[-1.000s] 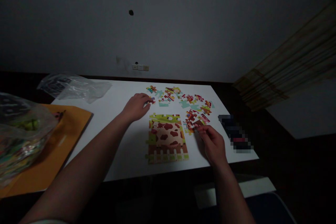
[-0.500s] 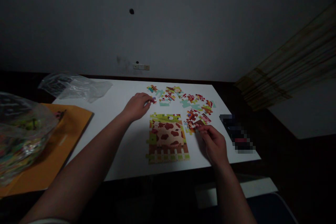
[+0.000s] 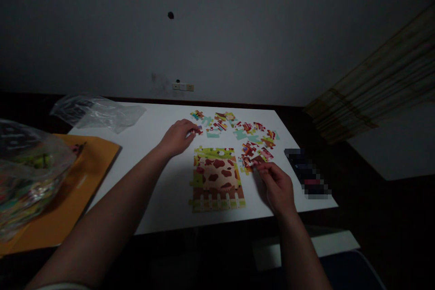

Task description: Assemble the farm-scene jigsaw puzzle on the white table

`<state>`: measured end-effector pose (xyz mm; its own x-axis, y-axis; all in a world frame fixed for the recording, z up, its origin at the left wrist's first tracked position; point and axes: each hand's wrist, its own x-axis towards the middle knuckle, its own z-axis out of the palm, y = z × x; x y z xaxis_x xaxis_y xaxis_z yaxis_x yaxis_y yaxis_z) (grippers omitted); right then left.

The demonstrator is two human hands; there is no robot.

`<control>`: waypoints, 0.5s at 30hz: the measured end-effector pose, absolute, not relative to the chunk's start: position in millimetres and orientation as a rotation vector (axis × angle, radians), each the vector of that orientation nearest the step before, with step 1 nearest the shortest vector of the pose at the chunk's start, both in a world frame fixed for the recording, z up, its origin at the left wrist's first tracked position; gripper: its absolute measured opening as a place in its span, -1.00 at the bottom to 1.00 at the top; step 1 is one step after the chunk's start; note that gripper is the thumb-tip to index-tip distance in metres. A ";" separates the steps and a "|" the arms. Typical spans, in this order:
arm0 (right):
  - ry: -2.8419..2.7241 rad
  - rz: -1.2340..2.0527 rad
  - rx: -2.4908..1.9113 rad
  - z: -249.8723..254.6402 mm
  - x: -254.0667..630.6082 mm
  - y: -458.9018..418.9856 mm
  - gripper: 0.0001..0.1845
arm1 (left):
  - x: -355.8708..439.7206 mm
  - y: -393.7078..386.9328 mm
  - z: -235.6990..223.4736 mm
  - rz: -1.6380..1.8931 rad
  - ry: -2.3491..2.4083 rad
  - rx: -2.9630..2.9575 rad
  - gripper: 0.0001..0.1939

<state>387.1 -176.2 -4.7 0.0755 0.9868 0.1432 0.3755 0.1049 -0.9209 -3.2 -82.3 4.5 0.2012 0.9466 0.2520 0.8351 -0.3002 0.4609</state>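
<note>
Joined jigsaw pieces form a cow picture [image 3: 219, 176] with a white fence, lying flat at the middle of the table. Beyond its upper left corner, my left hand [image 3: 178, 137] pinches a small puzzle piece [image 3: 199, 129] between thumb and fingertips. My right hand [image 3: 277, 186] is to the right of the cow picture, its fingers closed on the edge of a brown puzzle piece [image 3: 258, 159]. Loose puzzle pieces [image 3: 248, 147] lie close to those fingertips. More loose pieces [image 3: 224, 117] are spread along the far side, some showing pale green.
A clear plastic bag [image 3: 102, 113] lies on the white table [image 3: 163, 210] at far left. Nearer, a bag of colourful pieces [image 3: 30, 190] rests on an orange folder [image 3: 91, 154]. A blurred dark object [image 3: 307, 174] lies at the right edge. Behind stands a wall [image 3: 238, 45].
</note>
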 end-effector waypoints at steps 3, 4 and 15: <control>-1.459 0.827 -1.426 -3.6 386.6 -176.4 -0.71 | -1.8 -83.6 5.5 0.751 1.697 2.218 -0.62; -1.460 0.829 -1.424 -3.6 386.5 -176.4 -0.71 | -1.4 -84.0 5.6 0.763 1.691 2.212 -0.62; -1.464 0.839 -1.400 -9.7 389.2 -174.7 -0.69 | -2.7 -81.9 -1.3 0.926 1.560 2.172 -0.66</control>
<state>389.2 -174.7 -9.7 0.0629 0.9857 0.1562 0.3639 0.1231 -0.9233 -2.7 -81.9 -1.3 0.1981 0.9261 0.3210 0.7255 -0.3588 0.5873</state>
